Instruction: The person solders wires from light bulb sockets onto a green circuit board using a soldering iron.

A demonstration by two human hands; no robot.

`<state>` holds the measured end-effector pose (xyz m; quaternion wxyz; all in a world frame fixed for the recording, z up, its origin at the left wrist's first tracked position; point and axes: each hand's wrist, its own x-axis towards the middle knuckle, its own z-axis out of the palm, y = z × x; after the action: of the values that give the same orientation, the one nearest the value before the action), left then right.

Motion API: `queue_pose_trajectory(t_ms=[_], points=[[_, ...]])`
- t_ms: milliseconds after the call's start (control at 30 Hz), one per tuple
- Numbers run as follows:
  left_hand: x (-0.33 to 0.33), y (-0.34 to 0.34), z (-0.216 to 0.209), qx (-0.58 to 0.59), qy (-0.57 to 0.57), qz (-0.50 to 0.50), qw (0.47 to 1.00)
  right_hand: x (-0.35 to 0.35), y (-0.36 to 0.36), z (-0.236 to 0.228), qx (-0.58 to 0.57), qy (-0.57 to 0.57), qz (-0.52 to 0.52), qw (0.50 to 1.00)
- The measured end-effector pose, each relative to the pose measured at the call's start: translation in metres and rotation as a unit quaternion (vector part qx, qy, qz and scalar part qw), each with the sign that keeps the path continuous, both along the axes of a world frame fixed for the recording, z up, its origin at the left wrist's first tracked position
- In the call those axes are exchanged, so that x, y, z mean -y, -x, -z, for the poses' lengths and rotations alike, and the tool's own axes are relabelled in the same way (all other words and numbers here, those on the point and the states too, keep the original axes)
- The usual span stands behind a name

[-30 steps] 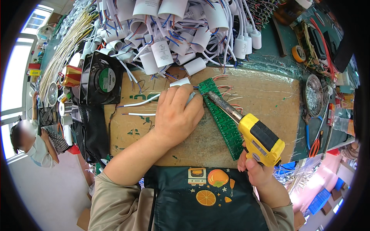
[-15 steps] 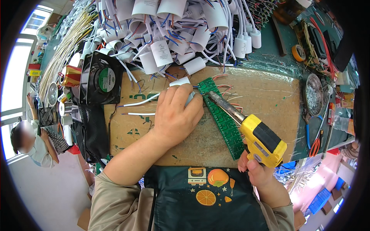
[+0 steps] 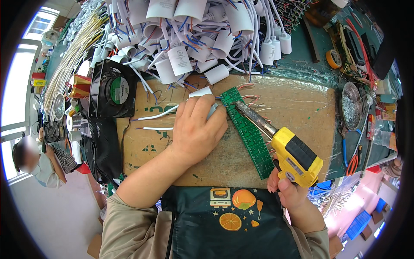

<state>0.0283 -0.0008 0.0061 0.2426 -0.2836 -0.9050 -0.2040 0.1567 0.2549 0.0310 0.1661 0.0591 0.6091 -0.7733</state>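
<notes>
Our left hand [image 3: 199,124] arches down, pinching a white socket [image 3: 201,92]. Our right hand [image 3: 291,193] wraps the yellow soldering gun [image 3: 297,156], pointing it forward-left. The long green board [image 3: 249,137] slants between our hands.

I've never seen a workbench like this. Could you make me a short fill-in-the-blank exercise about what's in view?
1. The right hand holds a gun-shaped tool coloured black and ____.
2. The long circuit board beneath the tool's metal tip is ____ in colour.
3. The fingers of the ____ hand are over a white cylindrical piece.
4. The black fan stands on the ____ side of the brown work surface.

Missing words: yellow; green; left; left.
</notes>
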Motion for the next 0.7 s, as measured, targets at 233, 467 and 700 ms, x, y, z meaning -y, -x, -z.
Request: queue_pose_trajectory(t_ms=[233, 467, 700], points=[[0.0, -0.0005, 0.0013, 0.003, 0.0, -0.002, 1.0, -0.0007, 0.0006, -0.0003, 0.004, 0.001, -0.002, 1.0], [-0.0002, -0.0008, 0.0003, 0.0, -0.004, -0.003, 1.0, 0.0, 0.0, 0.0001, 0.006, 0.002, -0.003, 1.0], [-0.0001, 0.0005, 0.001, -0.001, -0.001, 0.0, 1.0, -0.0008, 0.0009, -0.001, 0.013, -0.002, -0.006, 1.0]])
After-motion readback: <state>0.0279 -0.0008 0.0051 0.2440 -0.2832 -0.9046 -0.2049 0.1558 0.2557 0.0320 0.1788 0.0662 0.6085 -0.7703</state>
